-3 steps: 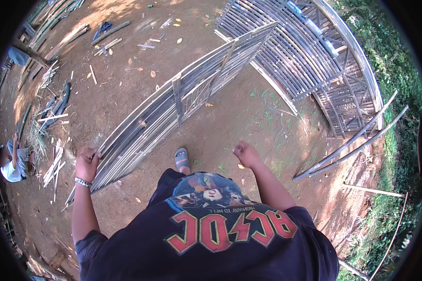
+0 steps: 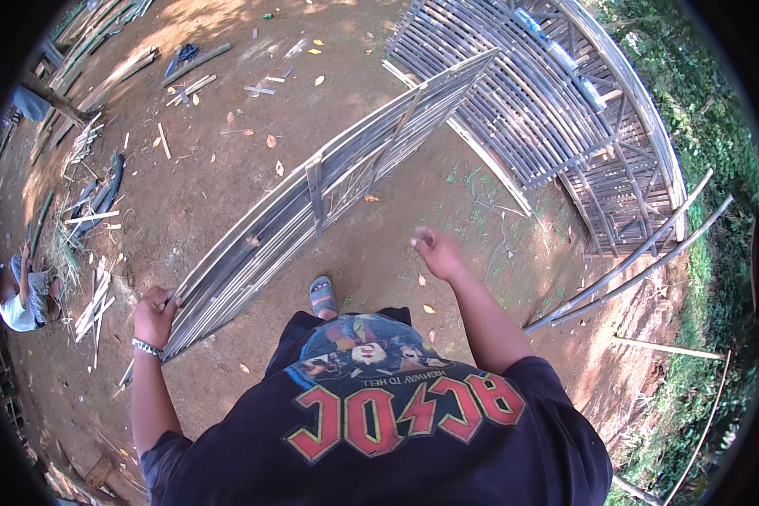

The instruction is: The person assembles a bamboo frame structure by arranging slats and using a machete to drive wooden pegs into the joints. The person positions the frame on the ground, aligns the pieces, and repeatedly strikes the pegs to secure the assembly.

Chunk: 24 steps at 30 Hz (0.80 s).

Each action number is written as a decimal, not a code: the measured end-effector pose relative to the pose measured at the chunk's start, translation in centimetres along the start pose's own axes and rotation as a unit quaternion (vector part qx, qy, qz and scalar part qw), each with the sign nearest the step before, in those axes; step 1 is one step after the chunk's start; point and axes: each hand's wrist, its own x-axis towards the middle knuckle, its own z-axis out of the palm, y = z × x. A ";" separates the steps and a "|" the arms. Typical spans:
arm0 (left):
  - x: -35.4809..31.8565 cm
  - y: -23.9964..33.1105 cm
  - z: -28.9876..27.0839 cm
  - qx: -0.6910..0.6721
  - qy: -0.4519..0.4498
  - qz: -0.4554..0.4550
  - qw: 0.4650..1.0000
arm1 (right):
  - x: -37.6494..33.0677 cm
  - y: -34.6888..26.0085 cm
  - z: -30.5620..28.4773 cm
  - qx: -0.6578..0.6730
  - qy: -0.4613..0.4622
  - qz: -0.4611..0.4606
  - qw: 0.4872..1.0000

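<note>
A long slatted bamboo panel stands on edge across the bare ground, slanting from lower left to upper right. My left hand, with a bracelet at the wrist, is closed round the panel's near left end at its upper edge. The panel's far end overlaps the side of a bamboo slat platform. In the air right of the panel, my right hand is apart from it. Its fingers are loosely bent and somewhat apart, with nothing visible in them.
Two long poles lean out from the platform at right. Cut bamboo strips lie on the ground at left, where another person sits low. More bamboo poles lie at the far left. Green plants border the right side.
My right hand has risen slightly away from me, and its fingers have loosened. My left hand keeps its hold on the panel. The view has shifted a little.
</note>
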 end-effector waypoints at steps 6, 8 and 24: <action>0.4 0.1 -2.1 0.070 0.000 -0.022 0.997 | 9.1 -8.0 -3.4 0.070 0.123 -0.148 0.979; -0.1 0.3 -1.8 0.124 0.010 -0.039 0.991 | 11.3 -8.9 -5.1 -0.015 0.200 -0.252 0.947; 5.9 26.0 15.0 0.126 -0.180 -0.098 0.971 | 26.4 -0.7 -18.5 -0.407 -0.198 -0.375 0.809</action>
